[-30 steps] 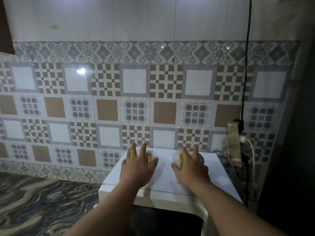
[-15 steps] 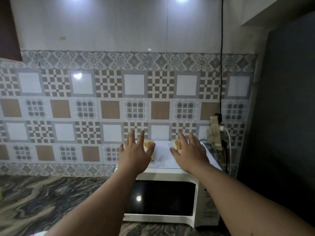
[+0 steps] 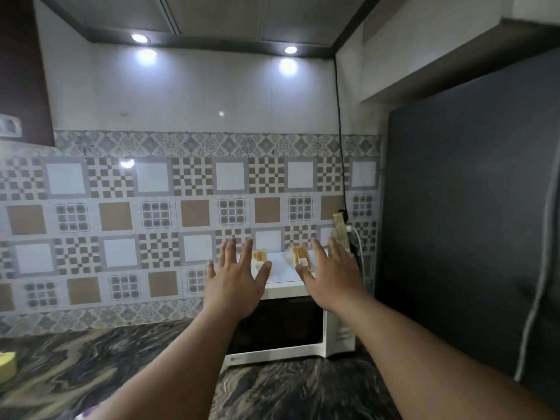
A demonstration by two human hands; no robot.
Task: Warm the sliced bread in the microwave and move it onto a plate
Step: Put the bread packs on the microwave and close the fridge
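Reaching forward from the bottom of the head view, both bare forearms rise toward the white microwave oven with a dark glass door [image 3: 281, 325]. The left hand [image 3: 235, 281] is held flat, back toward the camera, its fingers straight and spread and holding nothing. The right hand [image 3: 331, 278] mirrors it, also spread wide with nothing in it. Both hover in front of the microwave's top edge; whether either touches the casing cannot be told.

Between and just behind the two hands, on the microwave's white top, lies the sliced bread in clear plastic wrapping: one pale golden-brown packet [image 3: 260, 257] just beside the left thumb and a second packet [image 3: 299, 256] near the right thumb. The two packets are apart, with bare white top between them.

The microwave stands on a dark marbled stone counter [image 3: 75, 368], its door closed, its back close to the patterned brown-and-white tiled wall [image 3: 151, 213]. Open counter stretches to its left. On its right a tall dark grey refrigerator [image 3: 469, 222] hems it in closely. A beige power strip [image 3: 341, 230] with a black cable [image 3: 338, 131] hangs on the wall just behind the right hand. A yellow round object [image 3: 6, 366] sits at the counter's far left edge.
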